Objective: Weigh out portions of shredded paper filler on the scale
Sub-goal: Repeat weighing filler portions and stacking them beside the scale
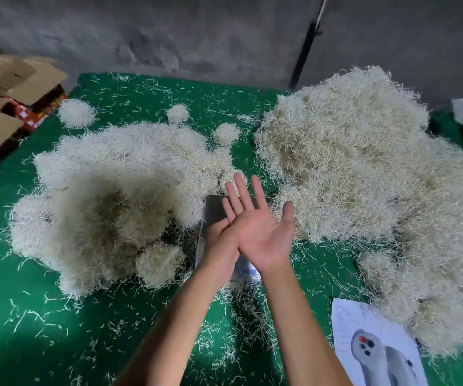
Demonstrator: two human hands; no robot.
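A scale with a steel platform (213,215) and a pale display panel (246,272) stands on the green table between two heaps of shredded paper filler. The left heap (113,196) is made of rounded clumps; the right heap (364,176) is looser and larger. Both hands hover over the scale and hold nothing. My right hand (262,232) is palm up with straight, spread fingers. My left hand (219,246) shows its back and lies against the right palm; its fingertips are hidden. The hands hide most of the scale's platform.
Small round clumps (75,112) (178,113) (226,133) sit behind the left heap, and another (159,263) at its front. Loose shreds litter the green cloth (43,316). Cardboard boxes (7,87) stand far left, a printed sheet (375,346) lies front right, and a black pole (305,54) leans at the wall.
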